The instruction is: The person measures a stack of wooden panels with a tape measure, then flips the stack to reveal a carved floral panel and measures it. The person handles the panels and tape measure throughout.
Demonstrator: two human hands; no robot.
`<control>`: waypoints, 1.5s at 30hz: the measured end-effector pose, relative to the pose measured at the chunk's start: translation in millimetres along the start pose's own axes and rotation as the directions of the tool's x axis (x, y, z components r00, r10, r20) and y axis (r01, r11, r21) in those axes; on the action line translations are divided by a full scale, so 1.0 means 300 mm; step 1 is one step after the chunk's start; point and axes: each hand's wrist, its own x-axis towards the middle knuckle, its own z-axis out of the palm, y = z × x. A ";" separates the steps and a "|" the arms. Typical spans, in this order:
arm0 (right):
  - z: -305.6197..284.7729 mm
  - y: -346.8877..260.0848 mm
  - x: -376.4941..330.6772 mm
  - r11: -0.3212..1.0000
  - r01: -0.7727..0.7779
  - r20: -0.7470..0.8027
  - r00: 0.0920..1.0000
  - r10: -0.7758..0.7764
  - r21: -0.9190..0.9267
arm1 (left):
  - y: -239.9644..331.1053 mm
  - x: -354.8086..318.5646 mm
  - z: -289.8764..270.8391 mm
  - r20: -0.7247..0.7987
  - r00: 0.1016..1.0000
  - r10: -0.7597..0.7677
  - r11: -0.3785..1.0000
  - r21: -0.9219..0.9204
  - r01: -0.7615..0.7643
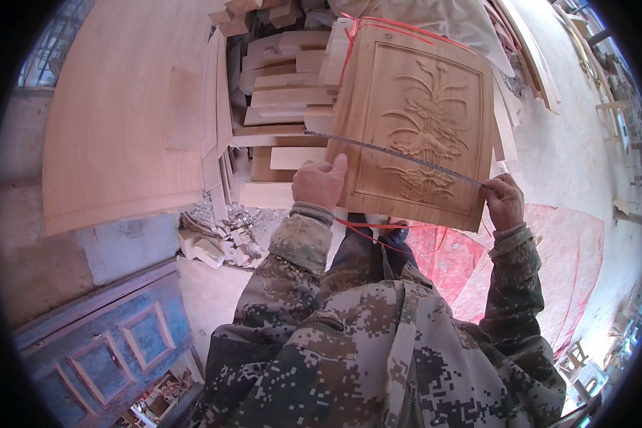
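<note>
A carved wooden panel (pixel 378 121), with a raised plant relief inside a grooved border, lies tilted in front of me. My left hand (pixel 319 182) is closed at its lower left edge, thumb up against the panel. Across the panel's face runs a narrow dark metal strip (pixel 399 154) like a steel ruler, slanting down to the right and sticking out past the left edge. My right hand (pixel 505 202) pinches the strip's right end at the panel's right edge. Red strapping (pixel 414 34) lies along the panel's far edge, and more red strap (pixel 367 225) hangs below it.
Stacked wood offcuts (pixel 285 78) lie behind and left of the panel. A large plywood sheet (pixel 121 128) leans at the left, above a blue panelled door (pixel 114 349). Wood scraps (pixel 225 239) litter the floor. A red sheet (pixel 549 264) is spread at the right.
</note>
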 end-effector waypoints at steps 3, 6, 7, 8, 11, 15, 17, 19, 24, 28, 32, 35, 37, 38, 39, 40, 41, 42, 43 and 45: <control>0.003 -0.001 -0.006 0.999 -0.005 -0.010 1.000 0.005 0.033 | 0.002 0.006 0.000 0.020 0.998 -0.064 0.998 -0.012 0.065; 0.009 0.008 -0.007 0.999 -0.025 -0.011 1.000 0.026 0.049 | 0.007 0.018 -0.001 0.052 0.992 -0.117 0.993 -0.016 0.118; 0.011 0.013 -0.007 0.998 -0.031 -0.009 0.999 0.031 0.054 | 0.010 0.022 -0.001 0.049 0.992 -0.118 0.993 0.005 0.118; 0.013 0.019 -0.006 0.998 -0.038 0.000 0.999 0.039 0.054 | 0.013 0.022 -0.002 0.045 0.992 -0.118 0.992 0.038 0.116; 0.012 0.035 0.000 0.997 -0.055 0.024 0.998 0.053 0.054 | 0.022 0.018 -0.002 0.035 0.984 -0.172 0.985 -0.019 0.173; 0.004 0.043 0.005 0.998 -0.052 0.052 0.997 0.050 0.026 | 0.030 0.008 -0.005 0.026 0.986 -0.165 0.985 -0.045 0.166; 0.001 0.040 0.007 0.999 -0.043 0.057 0.997 0.042 0.024 | 0.035 0.006 -0.008 0.025 0.987 -0.156 0.987 -0.035 0.157; 0.000 0.036 0.008 0.998 -0.052 0.061 0.997 0.049 0.037 | 0.039 0.003 -0.012 0.039 0.984 -0.172 0.983 -0.061 0.174; -0.008 0.026 0.011 1.000 -0.028 0.067 0.997 0.028 -0.010 | 0.051 0.004 -0.024 0.052 0.986 -0.161 0.980 -0.106 0.166; -0.010 0.024 0.011 1.000 -0.021 0.065 0.998 0.021 0.009 | 0.049 0.003 -0.017 0.042 0.981 -0.190 0.979 -0.073 0.192; -0.006 0.029 0.011 0.999 0.023 0.040 0.999 -0.024 0.028 | 0.033 0.001 0.000 -0.001 0.986 -0.165 0.985 -0.056 0.165; -0.010 0.038 0.011 0.999 0.035 0.046 0.998 -0.034 -0.008 | 0.025 -0.002 0.006 -0.013 0.989 -0.151 0.987 -0.063 0.150; -0.013 0.043 0.012 0.999 0.034 0.051 0.998 -0.032 -0.028 | 0.027 -0.007 0.007 -0.025 0.986 -0.164 0.984 -0.071 0.162; -0.014 0.045 0.013 0.998 0.048 0.055 0.997 -0.045 -0.040 | 0.030 -0.010 0.006 -0.030 0.985 -0.171 0.983 -0.070 0.168; -0.017 0.047 0.015 0.997 0.057 0.058 0.997 -0.054 -0.053 | 0.033 -0.013 0.004 -0.047 0.985 -0.166 0.986 -0.036 0.165; -0.018 0.048 0.016 0.996 0.068 0.057 0.996 -0.065 -0.057 | 0.038 -0.013 0.001 -0.062 0.985 -0.161 0.987 -0.002 0.161; -0.019 0.049 0.018 0.996 0.061 0.065 0.996 -0.057 -0.063 | 0.043 -0.012 -0.002 -0.089 0.986 -0.144 0.988 0.036 0.148; -0.020 0.048 0.019 0.997 0.055 0.068 0.996 -0.051 -0.062 | 0.048 -0.008 -0.004 -0.096 0.990 -0.107 0.993 0.043 0.111; -0.021 0.047 0.019 0.998 0.041 0.069 0.997 -0.038 -0.052 | 0.053 0.000 -0.007 -0.112 0.992 -0.058 0.996 0.055 0.065; -0.020 0.043 0.019 0.998 0.031 0.075 0.997 -0.027 -0.057 | 0.058 0.018 -0.011 -0.095 0.995 -0.037 0.998 0.046 0.041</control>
